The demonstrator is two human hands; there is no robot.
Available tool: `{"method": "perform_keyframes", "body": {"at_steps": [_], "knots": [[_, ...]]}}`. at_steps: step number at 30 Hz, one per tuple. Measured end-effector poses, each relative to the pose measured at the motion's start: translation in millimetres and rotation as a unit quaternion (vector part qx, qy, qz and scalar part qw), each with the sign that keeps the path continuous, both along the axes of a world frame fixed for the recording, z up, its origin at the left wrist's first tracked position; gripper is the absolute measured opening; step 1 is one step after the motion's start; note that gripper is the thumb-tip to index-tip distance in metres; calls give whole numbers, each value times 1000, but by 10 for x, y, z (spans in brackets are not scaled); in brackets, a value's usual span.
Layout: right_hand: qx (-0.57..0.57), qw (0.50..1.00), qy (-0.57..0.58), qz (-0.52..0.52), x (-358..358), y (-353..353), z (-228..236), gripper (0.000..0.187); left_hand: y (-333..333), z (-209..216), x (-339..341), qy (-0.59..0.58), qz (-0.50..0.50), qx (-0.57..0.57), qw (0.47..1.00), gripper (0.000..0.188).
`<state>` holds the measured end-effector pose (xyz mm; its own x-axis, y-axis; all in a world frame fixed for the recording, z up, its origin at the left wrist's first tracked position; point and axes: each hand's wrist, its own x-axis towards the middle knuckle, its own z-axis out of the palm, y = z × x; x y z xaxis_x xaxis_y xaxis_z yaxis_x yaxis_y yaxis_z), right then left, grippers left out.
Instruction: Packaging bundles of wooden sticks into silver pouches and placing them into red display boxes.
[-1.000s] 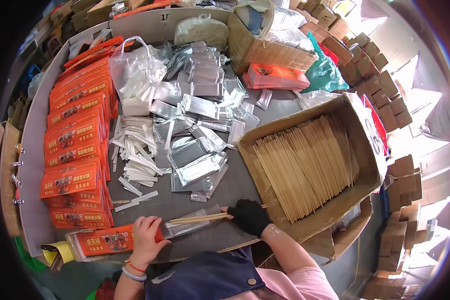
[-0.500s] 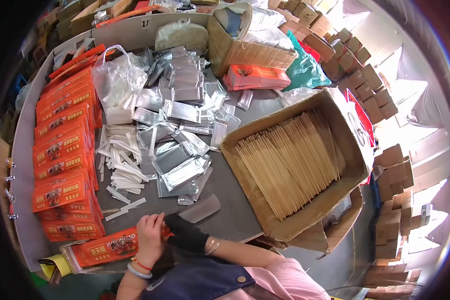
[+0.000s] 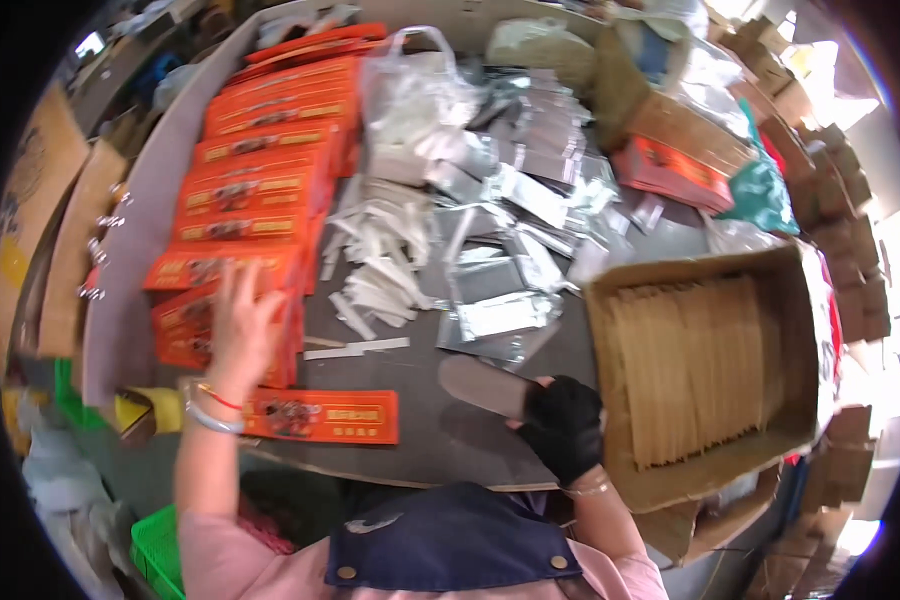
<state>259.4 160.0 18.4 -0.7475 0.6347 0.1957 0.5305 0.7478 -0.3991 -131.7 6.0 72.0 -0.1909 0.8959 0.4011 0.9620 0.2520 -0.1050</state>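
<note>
Nine o'clock: your left hand, fingers apart, over orange packets. Five o'clock: your right hand at a grey strip; can't tell if fingers clamp it.

Remotely, I look down on a packing workshop.
A grey tabletop with a raised edge carries rows of orange packets, heaped clear sleeves and loose white strips, beside a cardboard box of thin wooden sticks; rightward, I see brown cartons piled up.
</note>
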Motion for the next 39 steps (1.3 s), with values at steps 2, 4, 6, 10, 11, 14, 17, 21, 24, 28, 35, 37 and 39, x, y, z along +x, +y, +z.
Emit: {"method": "perform_keyframes", "body": {"at_steps": [2,4,6,10,11,14,17,21,24,28,35,37,39], "knots": [[-28,999,-34,-20,-57,-77,31,60,-127,-329,399,-291,25,-21,956,41],[-28,999,-27,-2,-130,-131,-41,61,-278,-765,929,-335,25,-46,941,65],[-27,999,-20,9,-215,-158,-37,62,-299,-919,1315,-318,136,-69,936,87],[-22,995,-79,50,-317,-198,48,64,-410,-1158,1316,-375,126,-1,918,97],[-30,992,-105,62,-332,-200,47,65,-425,-1166,1291,-396,118,-3,911,97],[-65,987,-108,102,-334,-245,-36,64,-409,-1140,1295,-418,117,-12,901,96],[-103,983,-57,141,-662,-471,-239,60,-429,-1205,1316,-419,117,-26,900,98],[-41,987,12,153,-943,-577,-418,70,-293,-1108,1229,-417,85,-34,904,79],[-39,992,20,122,-535,-201,-438,54,13,-1093,900,-342,30,14,939,50],[-76,935,-61,-340,469,265,-268,37,265,-1207,704,-244,28,-28,969,16],[1,870,-252,-423,1105,356,-468,26,907,-1070,1186,-356,-71,0,932,14],[-9,868,-283,-407,991,349,-407,27,1151,-1047,1367,-414,-96,33,905,15],[-17,864,-315,-391,916,322,-331,28,1348,-1123,1479,-356,-97,35,929,24]]}}
